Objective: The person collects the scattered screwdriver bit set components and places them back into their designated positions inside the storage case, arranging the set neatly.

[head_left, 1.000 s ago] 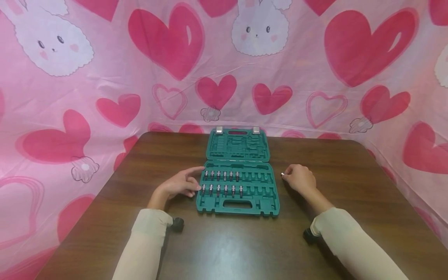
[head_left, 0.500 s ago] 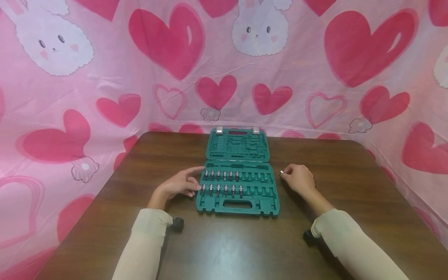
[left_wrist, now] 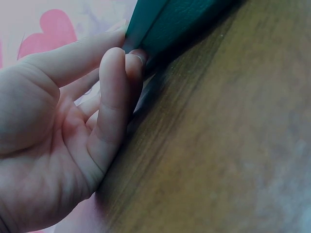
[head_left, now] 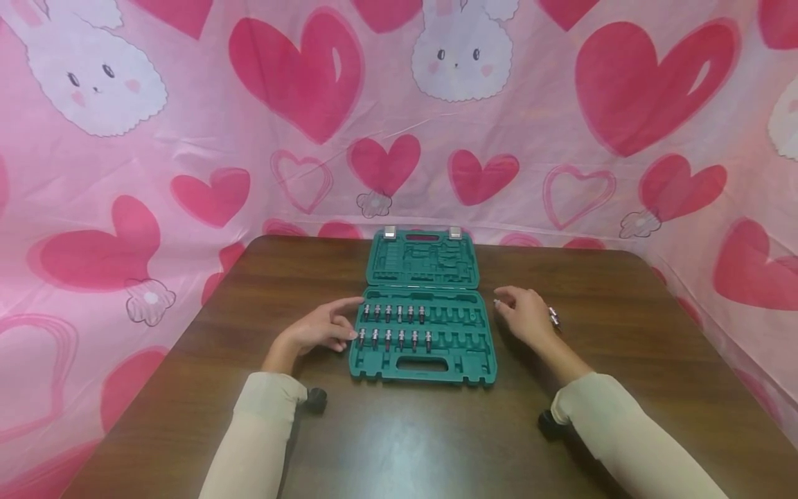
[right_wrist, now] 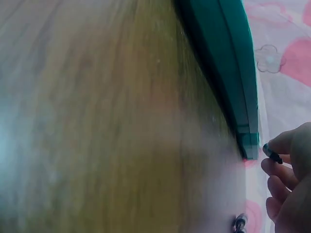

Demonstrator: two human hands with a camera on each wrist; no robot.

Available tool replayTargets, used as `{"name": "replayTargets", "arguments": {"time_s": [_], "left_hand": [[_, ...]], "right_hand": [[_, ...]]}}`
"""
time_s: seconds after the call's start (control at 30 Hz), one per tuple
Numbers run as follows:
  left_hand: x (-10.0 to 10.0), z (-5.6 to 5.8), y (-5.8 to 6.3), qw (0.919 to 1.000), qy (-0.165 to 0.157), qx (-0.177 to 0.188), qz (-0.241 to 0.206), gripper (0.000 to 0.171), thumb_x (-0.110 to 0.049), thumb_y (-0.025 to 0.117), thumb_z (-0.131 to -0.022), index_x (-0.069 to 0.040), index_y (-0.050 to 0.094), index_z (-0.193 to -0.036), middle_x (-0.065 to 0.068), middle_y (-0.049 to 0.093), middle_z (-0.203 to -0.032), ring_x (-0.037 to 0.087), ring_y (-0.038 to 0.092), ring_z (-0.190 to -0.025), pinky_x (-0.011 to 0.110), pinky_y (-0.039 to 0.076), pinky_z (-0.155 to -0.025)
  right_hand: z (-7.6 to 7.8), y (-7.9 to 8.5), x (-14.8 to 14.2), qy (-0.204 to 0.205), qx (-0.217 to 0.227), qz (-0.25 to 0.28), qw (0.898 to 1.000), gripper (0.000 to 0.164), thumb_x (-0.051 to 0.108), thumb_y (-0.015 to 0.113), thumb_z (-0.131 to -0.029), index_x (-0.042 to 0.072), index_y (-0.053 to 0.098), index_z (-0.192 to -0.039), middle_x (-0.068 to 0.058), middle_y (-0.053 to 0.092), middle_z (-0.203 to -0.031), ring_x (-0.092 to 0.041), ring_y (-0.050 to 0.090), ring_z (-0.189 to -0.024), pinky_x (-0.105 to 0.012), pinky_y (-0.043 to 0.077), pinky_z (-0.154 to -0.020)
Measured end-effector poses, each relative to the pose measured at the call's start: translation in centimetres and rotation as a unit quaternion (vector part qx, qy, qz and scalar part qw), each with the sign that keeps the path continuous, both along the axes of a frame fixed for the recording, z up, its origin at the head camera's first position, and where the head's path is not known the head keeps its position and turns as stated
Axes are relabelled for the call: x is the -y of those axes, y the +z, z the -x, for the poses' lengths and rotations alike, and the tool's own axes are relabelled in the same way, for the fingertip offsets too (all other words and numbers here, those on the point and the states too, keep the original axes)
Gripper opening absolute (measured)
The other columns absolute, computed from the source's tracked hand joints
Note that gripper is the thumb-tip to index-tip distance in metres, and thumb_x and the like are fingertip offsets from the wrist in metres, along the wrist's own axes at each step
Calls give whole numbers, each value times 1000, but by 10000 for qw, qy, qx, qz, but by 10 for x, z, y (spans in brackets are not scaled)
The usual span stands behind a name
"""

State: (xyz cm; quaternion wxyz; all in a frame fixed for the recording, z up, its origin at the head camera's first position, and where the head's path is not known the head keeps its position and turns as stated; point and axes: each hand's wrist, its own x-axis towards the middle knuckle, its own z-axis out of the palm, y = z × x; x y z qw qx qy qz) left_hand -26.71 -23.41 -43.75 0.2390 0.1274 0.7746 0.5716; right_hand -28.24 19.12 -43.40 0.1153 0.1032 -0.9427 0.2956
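Note:
A green plastic socket case (head_left: 422,364) lies unfolded on the table, two rows of silver-and-dark bit sockets (head_left: 401,338) filling the left part of its slots. At the case's left side, my left hand (head_left: 316,327) rests its index finger and thumb against the edge; the left wrist view shows those fingertips (left_wrist: 116,29) right at the green wall. My right hand (head_left: 525,315), beside the right edge, pinches a small bit socket (right_wrist: 273,154) between thumb and forefinger. Behind that hand, another loose bit socket (head_left: 554,317) lies on the wood.
The brown wooden table (head_left: 411,443) reaches back to a pink heart-and-rabbit curtain (head_left: 386,83). The case's lid (head_left: 424,260) lies folded back toward the curtain, with two metal latches. Slots on the right of both rows (head_left: 458,339) hold no socket.
My right hand has shifted slightly left toward the case with the bit socket, and the loose socket behind it has come into view. The left hand has stayed in place.

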Motion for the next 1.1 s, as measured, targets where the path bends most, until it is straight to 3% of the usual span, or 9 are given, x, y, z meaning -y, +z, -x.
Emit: {"name": "replayTargets", "arguments": {"time_s": [0.23, 0.53, 0.83, 1.1], "left_hand": [[0, 1, 0, 10000, -14, -2, -50, 73, -9, 70, -90, -20, 33, -152, 19, 66, -92, 24, 62, -69, 33, 57, -66], [0, 1, -1, 10000, -39, -13, -42, 73, -10, 70, -90, -20, 33, -152, 18, 67, -92, 24, 62, -69, 33, 57, -66], [1, 0, 0, 10000, 24, 26, -52, 73, -10, 70, -90, -20, 33, -152, 18, 67, -92, 24, 62, -69, 33, 57, -66], [0, 0, 0, 10000, 20, 12, -67, 72, -9, 69, -90, -20, 33, -152, 18, 67, -92, 24, 62, -68, 32, 57, -66]], "right_hand": [[0, 1, 9, 286, 20, -50, 9996, 22, 12, 56, -98, 1, 69, -113, -19, 67, -109, -37, 56, -102, -55, 43, -89], [2, 4, 24, 135, 198, 481, 9986, 18, 14, 61, -96, 5, 68, -110, -13, 69, -98, -30, 59, -86, -48, 48, -77], [3, 10, 51, 168, 324, 557, 9978, 18, 18, 70, -90, 7, 68, -105, -6, 68, -81, -22, 60, -72, -40, 48, -64], [1, 7, 69, 307, 338, 597, 9972, 18, 20, 74, -88, 8, 68, -99, -2, 70, -78, -18, 62, -72, -40, 49, -67]]}}
